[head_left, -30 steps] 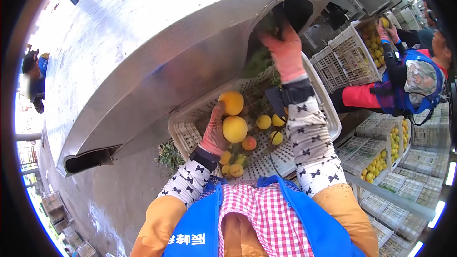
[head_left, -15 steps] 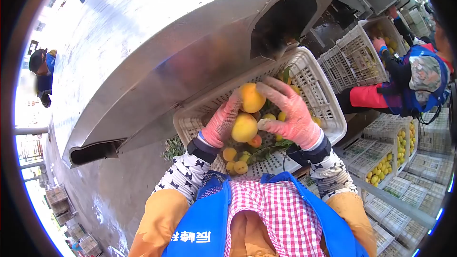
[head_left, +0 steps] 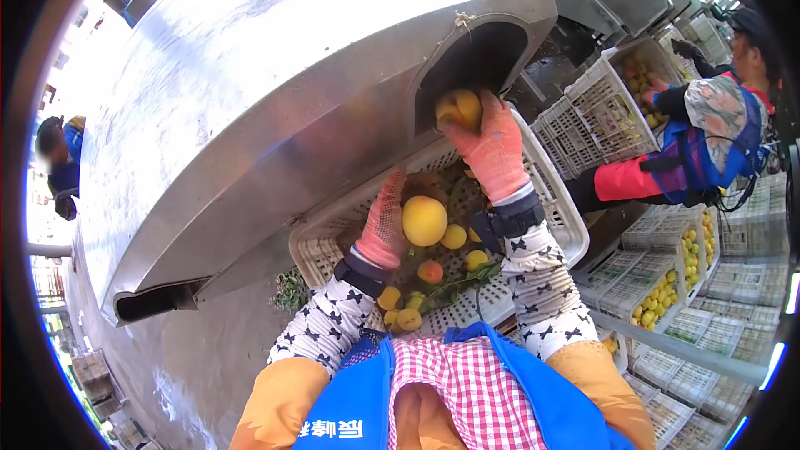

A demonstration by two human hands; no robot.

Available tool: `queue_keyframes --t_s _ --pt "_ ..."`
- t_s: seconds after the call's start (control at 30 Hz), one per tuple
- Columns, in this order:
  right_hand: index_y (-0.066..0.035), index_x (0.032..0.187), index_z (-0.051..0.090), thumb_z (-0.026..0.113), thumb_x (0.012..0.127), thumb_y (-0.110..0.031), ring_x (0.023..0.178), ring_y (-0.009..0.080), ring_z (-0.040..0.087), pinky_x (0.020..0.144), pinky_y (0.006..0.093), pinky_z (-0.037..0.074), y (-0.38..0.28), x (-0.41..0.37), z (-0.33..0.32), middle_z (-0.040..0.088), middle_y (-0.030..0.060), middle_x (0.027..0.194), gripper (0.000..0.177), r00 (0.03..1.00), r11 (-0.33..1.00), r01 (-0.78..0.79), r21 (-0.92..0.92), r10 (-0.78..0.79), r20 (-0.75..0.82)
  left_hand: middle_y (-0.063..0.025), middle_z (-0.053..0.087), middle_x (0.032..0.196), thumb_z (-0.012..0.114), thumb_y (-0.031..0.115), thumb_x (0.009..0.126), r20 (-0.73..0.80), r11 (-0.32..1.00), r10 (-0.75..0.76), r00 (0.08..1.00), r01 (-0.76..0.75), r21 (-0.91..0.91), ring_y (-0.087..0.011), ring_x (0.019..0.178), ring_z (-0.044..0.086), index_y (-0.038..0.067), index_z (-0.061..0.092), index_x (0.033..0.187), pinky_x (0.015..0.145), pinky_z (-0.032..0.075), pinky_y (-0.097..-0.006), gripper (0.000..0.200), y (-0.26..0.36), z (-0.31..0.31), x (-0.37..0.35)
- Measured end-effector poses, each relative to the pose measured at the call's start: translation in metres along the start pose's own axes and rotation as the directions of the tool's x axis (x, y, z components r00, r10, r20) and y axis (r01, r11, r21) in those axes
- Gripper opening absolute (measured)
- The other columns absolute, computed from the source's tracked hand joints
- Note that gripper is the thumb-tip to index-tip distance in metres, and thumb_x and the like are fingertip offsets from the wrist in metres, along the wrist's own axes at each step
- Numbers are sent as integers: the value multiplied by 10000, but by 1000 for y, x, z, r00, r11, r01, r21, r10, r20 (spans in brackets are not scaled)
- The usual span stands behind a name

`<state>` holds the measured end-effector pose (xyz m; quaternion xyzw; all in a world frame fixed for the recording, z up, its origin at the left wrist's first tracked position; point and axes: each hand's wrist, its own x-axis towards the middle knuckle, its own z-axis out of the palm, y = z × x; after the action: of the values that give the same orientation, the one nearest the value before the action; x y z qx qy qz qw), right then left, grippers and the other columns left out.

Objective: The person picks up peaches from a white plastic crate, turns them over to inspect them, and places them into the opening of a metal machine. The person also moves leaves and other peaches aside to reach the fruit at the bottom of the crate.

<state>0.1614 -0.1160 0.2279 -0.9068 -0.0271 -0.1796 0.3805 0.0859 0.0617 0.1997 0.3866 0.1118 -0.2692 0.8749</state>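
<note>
Having risen, right hand [head_left: 493, 154] holds fruit [head_left: 460, 108] at chute [head_left: 492, 46].

grey sheet-metal machine housing [head_left: 275, 92]: smooth, dull sheen | white latticed plastic crate [head_left: 321, 254]: matt | pink knitted cloth gloves on left hand [head_left: 385, 225], right hand [head_left: 493, 150]: rough | big yellow peach [head_left: 424, 220], smaller yellow peach [head_left: 460, 107]: matt skin | blue apron [head_left: 342, 404]: smooth cloth

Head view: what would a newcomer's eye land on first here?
The huge shiny metal machine fills the upper left. At its dark opening, the gloved right hand grips a yellow fruit. Below, the left hand holds a bigger fruit over a white crate of fruit.
</note>
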Motion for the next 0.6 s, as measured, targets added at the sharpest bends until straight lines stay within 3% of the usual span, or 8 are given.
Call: queue_keyframes --t_s 0.2,0.3,0.33,0.37,0.43,0.47,0.53,0.6 --pt "39 1170 555 778 731 -361 983 408 588 871 416 501 38 50 66 605 232 1071 635 969 823 247 -512 -205 137 -159 674 931 526 524 948 -51 954 -51 997 34 -298 -275 831 663 -27 613 1102 752 561 -417 579 -26 -36 5" --pt "37 1190 573 761 782 -252 936 323 624 794 399 502 -2 45 36 647 163 981 534 986 878 135 -459 -165 -25 -177 674 994 504 506 956 -36 928 -46 998 29 -371 -296 902 665 -25 587 1179 808 558 -471 582 -29 -39 4" --pt "41 1199 564 771 766 -273 928 306 620 820 379 498 -19 32 12 631 169 1024 574 997 994 61 89 -57 -49 -185 669 1030 502 496 957 -69 931 -12 998 -14 -364 -297 938 661 -25 573 1202 830 552 -479 580 -27 -37 6" --pt "45 1209 555 781 750 -294 920 288 617 847 358 493 -28 18 -3 615 174 1067 614 999 792 -27 610 41 -8 -185 669 1030 502 496 957 -81 928 0 997 -30 -370 -297 938 661 -25 573 1202 830 552 -479 580 -23 -35 8" --pt "25 1290 528 772 768 -271 973 258 612 859 349 481 -32 -27 -15 602 158 1132 647 985 831 -170 529 162 62 -180 648 1113 481 400 983 -61 879 -25 998 -7 -477 -295 1047 628 -24 551 1228 908 527 -449 495 -16 -30 5" --pt "7 1319 517 770 763 -269 1011 272 608 881 358 480 -21 -45 -17 593 165 1161 670 997 910 -15 415 -18 75 -180 648 1113 481 400 983 -66 877 -18 998 -16 -480 -295 1047 628 -24 551 1228 908 527 -449 495 -16 -26 5" --pt "-11 1348 505 768 757 -268 1049 286 604 903 367 479 -20 -71 -19 584 172 1191 695 976 942 150 301 -190 108 -158 615 1199 479 285 992 -34 934 308 951 -309 -179 -290 1142 580 -19 541 1241 992 478 -408 398 -18 -19 1" --pt "-23 1345 515 766 742 -259 1107 315 584 955 369 462 -34 -84 -22 579 186 1204 694 954 945 121 305 -196 227 -154 611 1204 486 242 986 -3 939 331 944 -329 -99 -283 1142 579 -14 529 1255 993 476 -402 373 -22 -14 -2"
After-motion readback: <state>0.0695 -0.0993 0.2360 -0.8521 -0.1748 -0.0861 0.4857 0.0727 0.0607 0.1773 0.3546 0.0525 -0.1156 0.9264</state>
